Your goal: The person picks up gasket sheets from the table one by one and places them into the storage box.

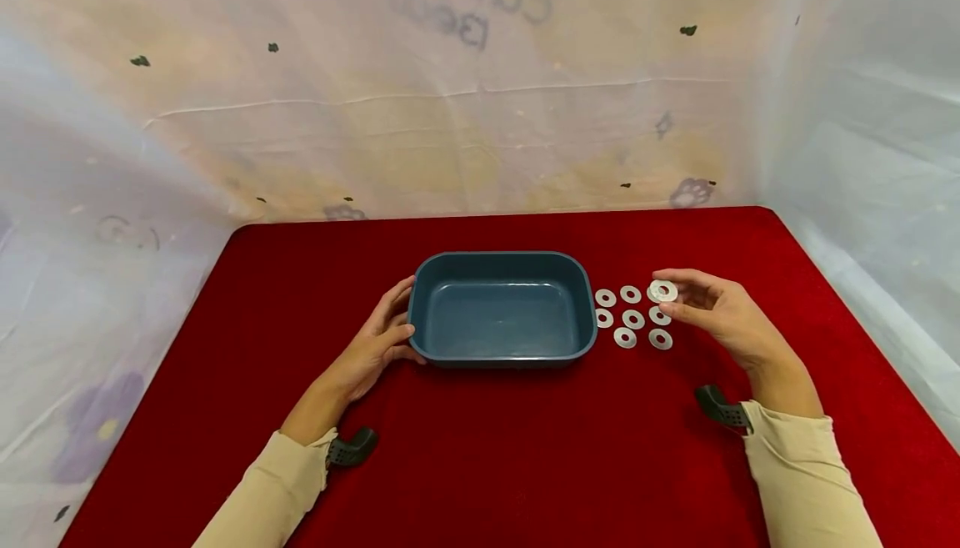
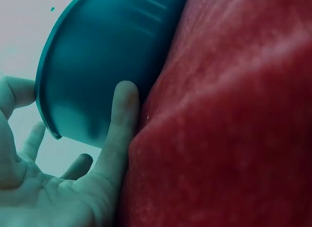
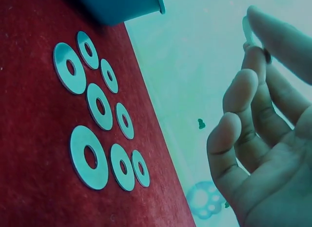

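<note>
A dark blue-grey rectangular tub [image 1: 504,319] sits in the middle of the red cloth. My left hand [image 1: 378,335] is at its left end, fingers spread, with the thumb at the rim. In the left wrist view a straight finger [image 2: 126,105] lies along the tub's outer wall [image 2: 92,75]. My right hand [image 1: 720,310] pinches a flat metal washer [image 1: 670,297] between thumb and fingertips, raised over the cloth; the right wrist view shows this washer [image 3: 247,29] nearly edge-on. Several more washers [image 3: 99,106] lie flat beside the tub's right end.
Red cloth [image 1: 510,448] covers the table. A pale printed sheet [image 1: 480,148] hangs behind its far edge, with more sheeting [image 1: 877,173] along the sides. Dark straps with curved mounts [image 1: 723,406] sit at both wrists.
</note>
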Demonstrator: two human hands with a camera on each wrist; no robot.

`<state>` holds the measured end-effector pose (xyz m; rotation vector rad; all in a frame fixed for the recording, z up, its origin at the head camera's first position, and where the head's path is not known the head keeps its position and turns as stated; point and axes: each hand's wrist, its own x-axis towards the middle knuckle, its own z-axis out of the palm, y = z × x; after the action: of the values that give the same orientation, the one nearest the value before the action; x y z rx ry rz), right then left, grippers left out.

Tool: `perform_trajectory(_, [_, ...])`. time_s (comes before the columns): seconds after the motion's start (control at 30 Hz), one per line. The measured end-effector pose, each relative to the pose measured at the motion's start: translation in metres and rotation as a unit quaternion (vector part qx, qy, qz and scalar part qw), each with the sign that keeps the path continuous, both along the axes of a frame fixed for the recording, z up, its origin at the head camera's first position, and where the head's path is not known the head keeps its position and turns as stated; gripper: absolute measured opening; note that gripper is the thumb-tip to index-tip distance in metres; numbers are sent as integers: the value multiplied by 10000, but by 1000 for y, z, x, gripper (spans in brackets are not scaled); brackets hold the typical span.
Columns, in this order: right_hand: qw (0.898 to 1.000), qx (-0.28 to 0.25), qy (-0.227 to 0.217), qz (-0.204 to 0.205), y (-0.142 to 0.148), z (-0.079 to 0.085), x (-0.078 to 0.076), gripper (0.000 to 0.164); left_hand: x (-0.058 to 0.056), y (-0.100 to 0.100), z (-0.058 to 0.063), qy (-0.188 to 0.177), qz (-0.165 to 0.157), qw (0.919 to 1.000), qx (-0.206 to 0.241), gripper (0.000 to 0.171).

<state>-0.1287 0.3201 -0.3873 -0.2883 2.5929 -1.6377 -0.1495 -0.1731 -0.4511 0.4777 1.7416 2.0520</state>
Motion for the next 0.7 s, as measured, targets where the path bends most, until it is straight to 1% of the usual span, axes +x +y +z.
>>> perform_trajectory(0.1, [9999,11,-107,-5,-3,1,-1,41,0,1,1,-27,-1,10000,-30,63])
perform_trajectory(0.2, [9999,-29,-126,28,-4,0,-1,41,0,1,1,-80,-26,10000,-36,63])
perform_trajectory(0.47, [9998,100,-137,68,-12,0,-2,44,0,0,1,-128,-129,9998,12,64])
perform_trajectory(0.63, [9997,50,-220,80,-17,-1,-2,45,0,1,1,-133,-120,9998,-17,64])
perform_trajectory(0.7, [9997,59,-186,117,-18,-2,-2,45,0,1,1,-142,-107,9998,-32,64])
